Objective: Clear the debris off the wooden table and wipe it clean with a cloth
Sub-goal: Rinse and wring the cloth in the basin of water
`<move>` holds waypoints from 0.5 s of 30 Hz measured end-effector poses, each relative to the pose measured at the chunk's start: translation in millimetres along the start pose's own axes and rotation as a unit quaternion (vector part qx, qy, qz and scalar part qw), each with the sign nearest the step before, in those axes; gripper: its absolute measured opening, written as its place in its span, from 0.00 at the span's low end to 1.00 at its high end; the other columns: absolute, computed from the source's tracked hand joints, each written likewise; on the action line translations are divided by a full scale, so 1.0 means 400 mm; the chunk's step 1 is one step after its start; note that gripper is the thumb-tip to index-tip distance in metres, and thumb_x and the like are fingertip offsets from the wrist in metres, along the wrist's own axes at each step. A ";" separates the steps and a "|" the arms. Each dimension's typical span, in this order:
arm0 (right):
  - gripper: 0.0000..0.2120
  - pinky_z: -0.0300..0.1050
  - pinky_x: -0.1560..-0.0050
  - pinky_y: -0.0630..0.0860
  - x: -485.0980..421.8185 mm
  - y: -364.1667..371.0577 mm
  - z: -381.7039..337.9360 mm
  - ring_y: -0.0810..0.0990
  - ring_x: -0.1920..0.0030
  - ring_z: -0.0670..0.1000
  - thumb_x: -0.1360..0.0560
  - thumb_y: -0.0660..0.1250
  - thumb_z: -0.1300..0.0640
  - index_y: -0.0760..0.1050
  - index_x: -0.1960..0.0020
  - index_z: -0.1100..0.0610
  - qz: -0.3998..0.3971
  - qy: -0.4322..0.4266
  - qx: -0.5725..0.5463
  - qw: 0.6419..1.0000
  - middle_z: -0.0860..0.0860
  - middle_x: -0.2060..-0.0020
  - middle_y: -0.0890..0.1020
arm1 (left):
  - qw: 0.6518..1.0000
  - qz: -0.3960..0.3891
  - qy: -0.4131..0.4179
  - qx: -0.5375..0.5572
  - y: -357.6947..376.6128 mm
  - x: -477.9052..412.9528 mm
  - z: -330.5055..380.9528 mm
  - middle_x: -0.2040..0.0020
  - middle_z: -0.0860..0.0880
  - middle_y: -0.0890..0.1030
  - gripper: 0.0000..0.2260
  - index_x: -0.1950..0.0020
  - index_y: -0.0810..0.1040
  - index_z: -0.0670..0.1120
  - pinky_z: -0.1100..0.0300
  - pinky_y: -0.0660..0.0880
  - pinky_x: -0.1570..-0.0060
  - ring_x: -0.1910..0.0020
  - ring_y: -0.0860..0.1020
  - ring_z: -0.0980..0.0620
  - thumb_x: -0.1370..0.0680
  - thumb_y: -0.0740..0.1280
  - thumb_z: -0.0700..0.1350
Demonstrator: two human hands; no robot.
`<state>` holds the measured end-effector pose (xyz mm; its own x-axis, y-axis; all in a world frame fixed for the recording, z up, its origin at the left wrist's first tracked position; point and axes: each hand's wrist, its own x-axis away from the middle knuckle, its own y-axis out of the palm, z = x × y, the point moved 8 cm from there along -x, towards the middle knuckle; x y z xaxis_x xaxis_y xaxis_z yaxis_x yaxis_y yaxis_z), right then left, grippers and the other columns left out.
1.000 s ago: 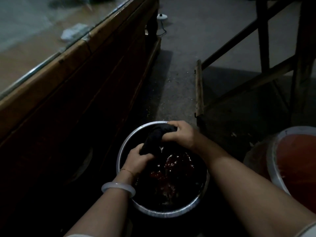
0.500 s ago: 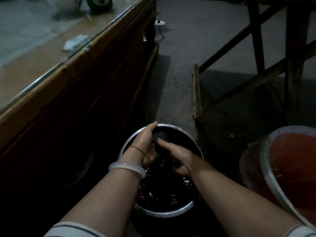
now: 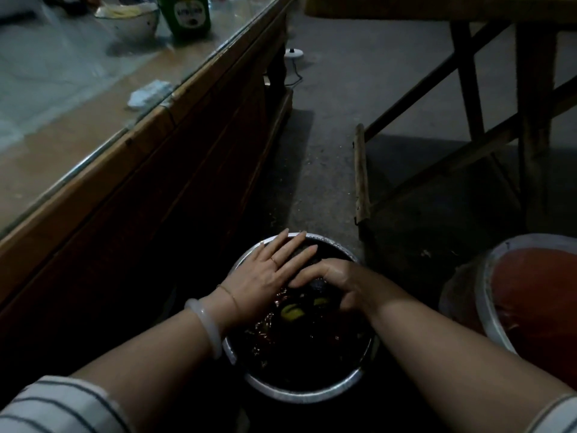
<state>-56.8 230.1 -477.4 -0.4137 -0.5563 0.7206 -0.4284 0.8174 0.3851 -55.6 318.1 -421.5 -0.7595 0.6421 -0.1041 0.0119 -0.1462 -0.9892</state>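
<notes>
Your left hand flat, fingers straight, over metal basin; your right hand curled round dark cloth in water.

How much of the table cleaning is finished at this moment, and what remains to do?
Done: nothing that shows. In hand: at the metal basin on the floor, the right hand curls on a dark cloth, the left hand flat beside it; the cloth seems to be getting rinsed. Left: a crumpled tissue, a bowl and a green bottle sit on the wooden table, which awaits wiping.
</notes>
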 end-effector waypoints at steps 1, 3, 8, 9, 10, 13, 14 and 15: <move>0.19 0.52 0.45 0.79 0.003 0.003 -0.004 0.83 0.52 0.60 0.34 0.71 0.65 0.81 0.43 0.66 -0.004 0.000 0.025 1.000 0.62 0.51 0.83 | 1.000 0.016 0.009 -0.019 0.002 -0.004 -0.001 0.23 0.43 0.52 0.39 0.23 0.49 0.50 0.48 0.58 0.30 0.25 0.53 0.39 0.27 0.68 0.49; 0.16 0.53 0.45 0.79 0.010 0.006 -0.017 0.83 0.54 0.59 0.32 0.71 0.66 0.81 0.45 0.67 0.003 -0.013 0.068 0.998 0.62 0.53 0.83 | 0.997 0.062 0.028 -0.038 -0.015 -0.013 0.007 0.25 0.39 0.60 0.35 0.24 0.57 0.45 0.50 0.64 0.34 0.29 0.64 0.37 0.27 0.67 0.50; 0.10 0.48 0.60 0.81 0.012 0.002 -0.052 0.83 0.62 0.56 0.33 0.73 0.70 0.83 0.55 0.60 0.069 -0.102 0.216 0.969 0.59 0.61 0.84 | 0.993 0.078 0.019 -0.085 -0.020 -0.025 -0.004 0.39 0.43 0.78 0.30 0.28 0.63 0.46 0.58 0.79 0.57 0.54 0.79 0.46 0.29 0.60 0.53; 0.09 0.48 0.62 0.81 0.010 -0.006 -0.058 0.83 0.63 0.55 0.34 0.74 0.69 0.83 0.56 0.59 0.090 -0.114 0.260 0.955 0.57 0.63 0.84 | 0.993 0.078 0.017 -0.089 -0.013 -0.025 -0.005 0.43 0.45 0.80 0.30 0.29 0.65 0.45 0.59 0.79 0.61 0.57 0.79 0.46 0.29 0.62 0.54; 0.09 0.49 0.62 0.81 0.007 -0.016 -0.061 0.83 0.64 0.54 0.35 0.74 0.68 0.83 0.57 0.59 0.114 -0.119 0.302 0.939 0.57 0.63 0.84 | 0.995 0.064 0.008 -0.079 -0.005 -0.027 -0.004 0.45 0.46 0.80 0.30 0.30 0.66 0.45 0.59 0.79 0.62 0.57 0.79 0.46 0.30 0.65 0.53; 0.10 0.51 0.55 0.82 0.001 -0.041 -0.067 0.84 0.60 0.55 0.34 0.74 0.63 0.82 0.52 0.59 0.177 -0.130 0.427 0.877 0.56 0.60 0.85 | 0.995 -0.050 -0.070 -0.044 0.031 -0.033 -0.014 0.41 0.50 0.77 0.27 0.30 0.66 0.47 0.58 0.73 0.53 0.47 0.76 0.47 0.26 0.66 0.54; 0.11 0.50 0.55 0.81 -0.001 -0.039 -0.069 0.84 0.57 0.56 0.32 0.73 0.61 0.81 0.50 0.58 0.190 -0.142 0.472 0.849 0.56 0.58 0.85 | 0.991 -0.088 -0.096 -0.037 0.046 -0.033 -0.017 0.41 0.51 0.76 0.24 0.31 0.67 0.48 0.58 0.72 0.51 0.46 0.75 0.49 0.25 0.65 0.54; 0.12 0.49 0.54 0.81 -0.005 -0.037 -0.069 0.83 0.54 0.55 0.31 0.73 0.59 0.79 0.47 0.57 0.203 -0.152 0.518 0.817 0.55 0.55 0.84 | 0.984 -0.129 -0.123 -0.015 0.058 -0.034 -0.020 0.41 0.51 0.77 0.21 0.34 0.68 0.49 0.58 0.71 0.51 0.45 0.76 0.49 0.25 0.65 0.53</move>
<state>-27.4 223.2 -468.7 -0.8029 -0.4113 0.4314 -0.5919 0.4652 -0.6582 -40.0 311.9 -444.0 -0.8747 0.4520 0.1748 -0.1846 0.0228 -0.9825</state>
